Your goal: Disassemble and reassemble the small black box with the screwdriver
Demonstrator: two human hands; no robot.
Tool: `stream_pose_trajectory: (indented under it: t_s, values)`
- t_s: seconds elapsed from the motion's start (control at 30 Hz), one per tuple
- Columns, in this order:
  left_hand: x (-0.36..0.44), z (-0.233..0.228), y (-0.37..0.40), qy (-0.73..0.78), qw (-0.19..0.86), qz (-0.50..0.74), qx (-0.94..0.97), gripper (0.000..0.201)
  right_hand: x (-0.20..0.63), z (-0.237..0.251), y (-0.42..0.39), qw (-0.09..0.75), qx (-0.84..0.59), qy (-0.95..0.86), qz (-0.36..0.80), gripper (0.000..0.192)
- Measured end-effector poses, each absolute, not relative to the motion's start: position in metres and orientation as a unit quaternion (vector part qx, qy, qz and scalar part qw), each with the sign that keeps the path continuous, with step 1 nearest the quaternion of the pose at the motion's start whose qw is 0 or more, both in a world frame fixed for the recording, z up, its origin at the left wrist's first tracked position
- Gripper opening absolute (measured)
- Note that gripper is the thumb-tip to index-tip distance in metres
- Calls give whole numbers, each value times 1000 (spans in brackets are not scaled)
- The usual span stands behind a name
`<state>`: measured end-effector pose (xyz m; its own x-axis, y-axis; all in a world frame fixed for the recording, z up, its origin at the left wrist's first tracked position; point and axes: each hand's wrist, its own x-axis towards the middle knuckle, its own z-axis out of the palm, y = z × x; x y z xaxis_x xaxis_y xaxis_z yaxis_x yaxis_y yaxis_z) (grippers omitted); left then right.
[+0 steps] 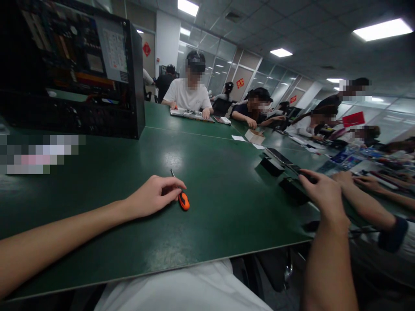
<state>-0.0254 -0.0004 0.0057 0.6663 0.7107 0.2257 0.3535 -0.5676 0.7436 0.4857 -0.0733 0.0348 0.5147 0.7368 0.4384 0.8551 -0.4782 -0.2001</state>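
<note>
My left hand [158, 194] rests on the green table [214, 216] with thumb and forefinger closed round the neck of a screwdriver [184, 201]. The screwdriver has an orange and black handle pointing toward me and a short metal shaft pointing away. Stretched out to the right, my right hand [324, 192] has its thumb and fingers at the near end of a long, flat black panel [279, 156]. Part of its grip is hidden behind the hand. Below that panel are a small black block [271, 166] and another dark block [293, 190].
An open black computer case [136, 82] stands at the left. Across the table a person [191, 93] handles a flat board [191, 114]. A small open box [254, 136] and white paper [238, 138] lie farther right. A neighbour's forearm [369, 205] is close beside my right hand.
</note>
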Motion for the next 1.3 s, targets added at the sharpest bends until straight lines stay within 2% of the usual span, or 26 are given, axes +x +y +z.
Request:
stream_pose_trajectory:
  t_s: [0.13,0.33,0.63,0.83,1.3]
  values:
    - [-25,7,-1,315,350,259,843,30,506,13,-85,168,-847,-490,-119,56]
    - [-24,8,-2,313,346,266,844,28,508,5,-80,166,-843,-492,-139,54]
    - [-24,6,-1,309,329,254,855,26,513,5,-82,130,-856,-481,-136,53]
    - [-24,8,-2,308,328,249,858,27,509,3,-81,117,-858,-486,-119,60]
    - [-26,5,0,268,304,242,882,24,501,26,-64,48,-856,-509,-75,49]
